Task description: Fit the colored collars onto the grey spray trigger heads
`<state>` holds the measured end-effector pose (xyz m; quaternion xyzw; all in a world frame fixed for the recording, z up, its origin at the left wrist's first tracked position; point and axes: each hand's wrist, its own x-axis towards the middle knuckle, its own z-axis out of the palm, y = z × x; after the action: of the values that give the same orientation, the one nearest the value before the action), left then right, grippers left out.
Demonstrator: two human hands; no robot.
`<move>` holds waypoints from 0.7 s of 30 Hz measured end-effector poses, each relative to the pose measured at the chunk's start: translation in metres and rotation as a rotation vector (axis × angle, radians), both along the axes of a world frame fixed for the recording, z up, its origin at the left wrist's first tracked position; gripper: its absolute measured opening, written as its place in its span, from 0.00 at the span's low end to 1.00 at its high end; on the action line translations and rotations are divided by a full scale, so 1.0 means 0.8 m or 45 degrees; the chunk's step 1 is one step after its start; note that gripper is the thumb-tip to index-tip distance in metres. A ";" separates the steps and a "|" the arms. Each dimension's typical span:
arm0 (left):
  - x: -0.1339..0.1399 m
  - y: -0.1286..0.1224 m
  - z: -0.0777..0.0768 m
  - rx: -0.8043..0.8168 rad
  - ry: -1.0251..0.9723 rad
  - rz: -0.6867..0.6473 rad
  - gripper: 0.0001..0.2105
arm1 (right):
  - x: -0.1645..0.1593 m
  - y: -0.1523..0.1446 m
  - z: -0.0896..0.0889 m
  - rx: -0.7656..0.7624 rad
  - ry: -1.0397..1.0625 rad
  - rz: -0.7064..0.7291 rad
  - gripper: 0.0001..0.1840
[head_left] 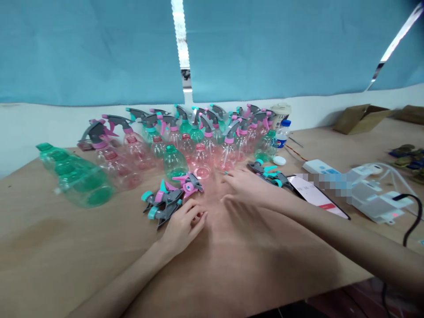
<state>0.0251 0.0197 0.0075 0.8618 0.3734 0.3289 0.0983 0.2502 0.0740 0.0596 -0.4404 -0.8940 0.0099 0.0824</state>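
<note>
My left hand (185, 223) rests over the table with its fingers loosely curved and nothing visible in them. Right beside it lies a pile of loose grey spray heads (165, 198) with pink and teal nozzles and collars. My right hand (245, 183) stretches its fingers out near the base of a pink spray bottle (228, 154) topped by a spray head; whether they touch is unclear. Open-necked bottles stand just ahead, among them a green one (175, 163) and a pink one (200, 161). More spray heads (271, 174) lie behind my right hand.
Several capped pink and green spray bottles (183, 121) crowd the back. Green bottles (82, 183) stand at left. On the right are a phone (318, 194), a power strip (326, 172), a blue-capped drink bottle (284, 134), a white oval object (279, 160) and a cardboard box (359, 119).
</note>
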 end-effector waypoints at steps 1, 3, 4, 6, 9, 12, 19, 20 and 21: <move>-0.004 -0.003 0.000 0.002 0.005 -0.012 0.07 | -0.017 0.003 0.001 -0.006 0.017 0.055 0.20; -0.013 -0.007 0.000 -0.001 0.006 -0.013 0.08 | -0.048 0.011 0.001 -0.016 0.051 0.147 0.17; -0.018 -0.010 0.000 -0.005 0.000 -0.004 0.08 | -0.062 0.015 0.000 -0.018 0.067 0.183 0.17; -0.026 -0.013 0.000 -0.008 -0.023 0.026 0.08 | -0.083 0.025 -0.003 -0.015 0.089 0.244 0.17; -0.033 -0.015 0.000 -0.013 -0.071 0.069 0.08 | -0.104 0.036 -0.009 -0.020 0.079 0.316 0.18; -0.034 -0.014 -0.001 -0.031 -0.098 0.069 0.08 | -0.115 0.042 -0.013 -0.042 0.037 0.350 0.21; -0.032 -0.015 -0.005 -0.081 -0.112 0.038 0.08 | -0.114 0.050 0.002 -0.089 0.038 0.371 0.14; -0.032 -0.015 -0.005 -0.084 -0.111 0.040 0.09 | -0.111 0.049 0.006 -0.089 0.065 0.376 0.13; -0.033 -0.016 -0.004 -0.086 -0.110 0.040 0.09 | -0.108 0.048 0.011 -0.088 0.095 0.379 0.12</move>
<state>-0.0010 0.0072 0.0040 0.8370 0.3933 0.3545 0.1381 0.1639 0.1123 0.0685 -0.3050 -0.9448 0.0691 0.0979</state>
